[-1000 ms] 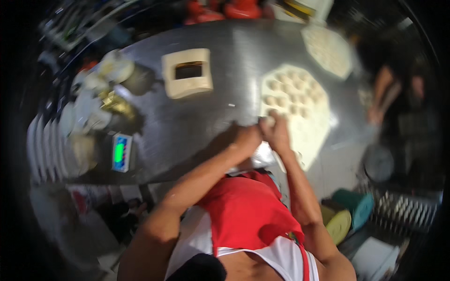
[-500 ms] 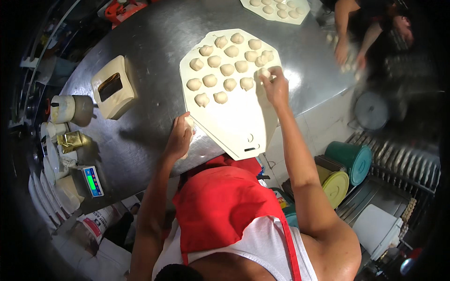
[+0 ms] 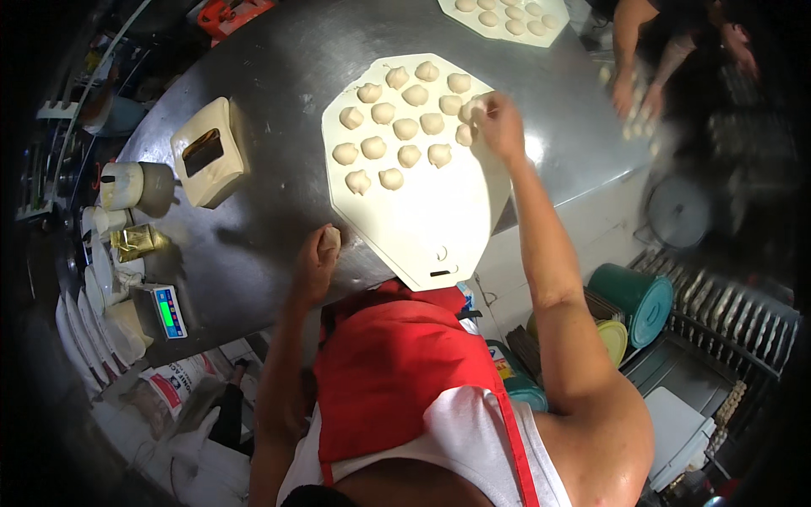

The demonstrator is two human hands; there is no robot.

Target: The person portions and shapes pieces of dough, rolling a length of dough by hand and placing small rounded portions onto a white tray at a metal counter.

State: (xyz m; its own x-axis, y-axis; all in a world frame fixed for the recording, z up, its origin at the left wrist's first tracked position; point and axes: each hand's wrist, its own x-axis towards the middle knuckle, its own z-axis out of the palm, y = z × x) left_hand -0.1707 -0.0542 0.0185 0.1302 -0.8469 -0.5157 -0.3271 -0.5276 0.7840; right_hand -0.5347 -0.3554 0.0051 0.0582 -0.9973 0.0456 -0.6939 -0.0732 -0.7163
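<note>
We are holding a dough lump (image 3: pixel 330 242) in our left hand (image 3: pixel 312 270), the fingers curling closed round it above the near part of the bench (image 3: pixel 279 110), just beside the board (image 3: pixel 422 224); with our right hand (image 3: pixel 498 127) we are reaching to the board's right edge — thumb and fingers are pinching a ball (image 3: pixel 478 105) there, close to its neighbours; the other balls (image 3: pixel 405 128) are sitting in loose rows over the far part of the board, and a dark slot is showing at its near end.

To our left a cream box (image 3: pixel 221 182) is standing on the bench, its dark panel facing up; beyond it a pot (image 3: pixel 122 186), a gold packet (image 3: pixel 135 242) and a scale (image 3: pixel 160 312) are lining the left side — the scale's screen is glowing green; at the top a second board (image 3: pixel 486 30) is carrying more balls; at the upper right another person's hands (image 3: pixel 623 97) are hovering over small pale pieces, blurred; we are wearing a red apron (image 3: pixel 397 363).
</note>
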